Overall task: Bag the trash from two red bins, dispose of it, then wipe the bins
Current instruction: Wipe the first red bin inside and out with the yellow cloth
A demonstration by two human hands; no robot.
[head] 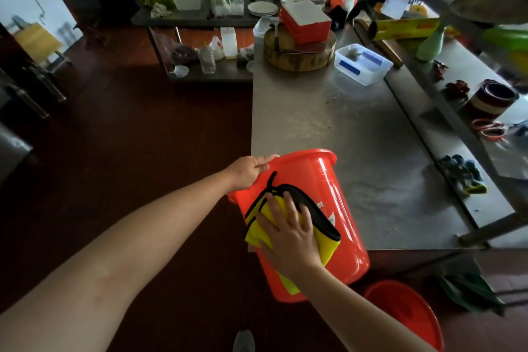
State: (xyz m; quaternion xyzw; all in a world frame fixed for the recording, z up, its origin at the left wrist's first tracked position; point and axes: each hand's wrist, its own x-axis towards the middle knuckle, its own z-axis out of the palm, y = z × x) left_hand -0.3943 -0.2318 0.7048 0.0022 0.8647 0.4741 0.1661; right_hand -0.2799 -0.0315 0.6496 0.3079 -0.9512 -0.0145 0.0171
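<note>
Head view: the left hand [251, 170] grips the rim of a red bin [337, 186], held tilted at the near corner of the worktop [343, 128]; the right hand [288, 231], fingers spread flat, presses a yellow cloth [327, 247] against its outer wall; the second red bin [400, 306] stands on the floor below; bagging looks finished, wiping is underway, and whether the second bin has been wiped cannot be told.

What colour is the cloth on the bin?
The cloth is yellow with black edging, seen in the head view.

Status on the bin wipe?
Left hand grips red bin rim. Right hand presses yellow cloth on its side. Second bin on floor, nothing blocking.
</note>
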